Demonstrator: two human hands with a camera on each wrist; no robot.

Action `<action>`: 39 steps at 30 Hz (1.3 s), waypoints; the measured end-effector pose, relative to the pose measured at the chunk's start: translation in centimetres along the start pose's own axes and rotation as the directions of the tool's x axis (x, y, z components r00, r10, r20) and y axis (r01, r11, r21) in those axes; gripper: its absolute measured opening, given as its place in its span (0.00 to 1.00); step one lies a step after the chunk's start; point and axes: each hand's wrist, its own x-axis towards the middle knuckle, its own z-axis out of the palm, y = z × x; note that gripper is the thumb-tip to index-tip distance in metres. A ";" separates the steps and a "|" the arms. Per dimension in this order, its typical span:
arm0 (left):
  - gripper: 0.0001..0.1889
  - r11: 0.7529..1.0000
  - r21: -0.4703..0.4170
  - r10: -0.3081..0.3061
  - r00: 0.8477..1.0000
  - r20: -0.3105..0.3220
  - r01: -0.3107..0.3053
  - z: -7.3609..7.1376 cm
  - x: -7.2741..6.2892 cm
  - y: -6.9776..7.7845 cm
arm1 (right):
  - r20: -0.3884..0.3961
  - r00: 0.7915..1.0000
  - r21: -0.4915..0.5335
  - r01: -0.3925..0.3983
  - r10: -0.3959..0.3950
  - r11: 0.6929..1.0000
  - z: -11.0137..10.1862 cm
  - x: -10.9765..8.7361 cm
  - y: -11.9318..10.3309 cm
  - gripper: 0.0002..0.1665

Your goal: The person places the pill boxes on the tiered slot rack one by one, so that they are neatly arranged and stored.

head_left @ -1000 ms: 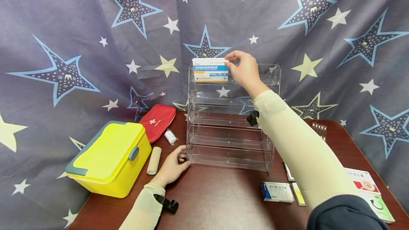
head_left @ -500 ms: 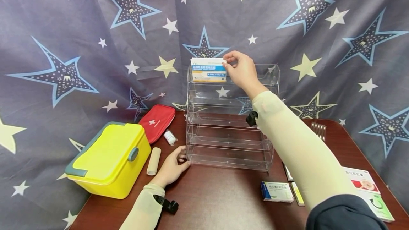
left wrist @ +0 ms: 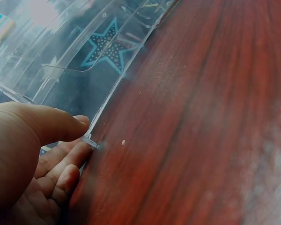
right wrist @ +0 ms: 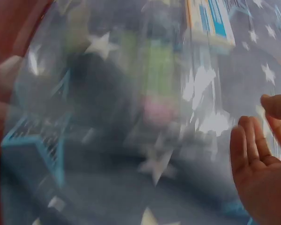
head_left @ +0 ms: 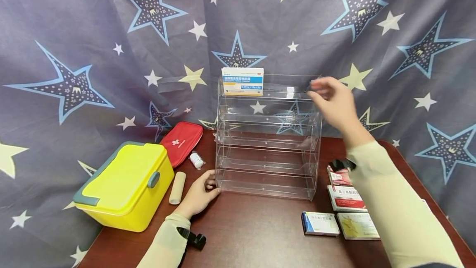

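Observation:
A clear acrylic tiered display rack [head_left: 265,164] stands upright on the table. On its top tier, at the left end, sits a white, blue and yellow medicine box [head_left: 242,82]. My left hand [head_left: 198,193] holds the rack's lower left front corner; in the left wrist view the thumb [left wrist: 61,123] lies on the front and curled fingers are at the side. My right hand [head_left: 332,100] is beside the rack's upper right end with nothing between its relaxed fingers. The right wrist view is blurred, with the medicine box [right wrist: 210,23] at its top.
Left of the rack are a yellow lidded case [head_left: 130,181], a red first-aid pouch [head_left: 182,142], a small white wrapped roll [head_left: 197,160] and a beige bandage roll [head_left: 177,188]. Several medicine boxes lie right, including a blue-and-white one [head_left: 320,223]. A star-patterned curtain [head_left: 178,24] hangs behind.
My right hand has let go of the white, blue and yellow medicine box and moved right along the rack. The box stays on the top tier. My left hand has kept its place.

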 end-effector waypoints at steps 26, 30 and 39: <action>0.30 1.000 -0.011 -0.006 1.000 0.003 0.006 0.2 0.0 0.0 | 0.291 0.794 -0.397 -0.407 0.533 0.823 -15.3 -16.9 18.6 0.40; 0.30 1.000 -0.002 0.002 1.000 -0.001 -0.002 0.2 0.0 0.1 | 0.347 0.772 -0.408 -0.386 0.532 0.827 -15.1 -17.3 18.7 0.41; 0.31 1.000 0.026 0.004 1.000 -0.006 -0.004 0.1 -0.1 0.6 | 0.440 0.722 -0.435 -0.349 0.534 0.830 -14.8 -17.8 19.3 0.40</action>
